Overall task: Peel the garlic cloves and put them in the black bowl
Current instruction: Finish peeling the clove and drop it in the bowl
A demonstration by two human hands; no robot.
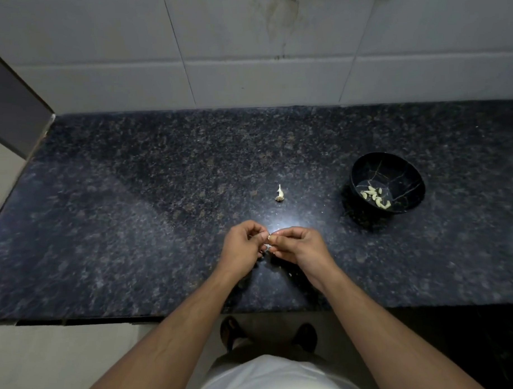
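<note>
Over the near middle of the counter, my left hand (243, 243) and my right hand (298, 244) meet fingertip to fingertip. Between them they pinch a small pale garlic clove (269, 242), mostly hidden by the fingers. A black bowl (362, 168) with thin gold veins stands to the right. Several peeled cloves (375, 196) lie inside it. A bare garlic stem with its root end (279, 194) lies on the counter beyond my hands.
The dark speckled granite counter (134, 227) runs wide to both sides. White wall tiles (244, 49) rise behind it. A small pale scrap (290, 274) lies by my right wrist. The counter's front edge is just below my forearms.
</note>
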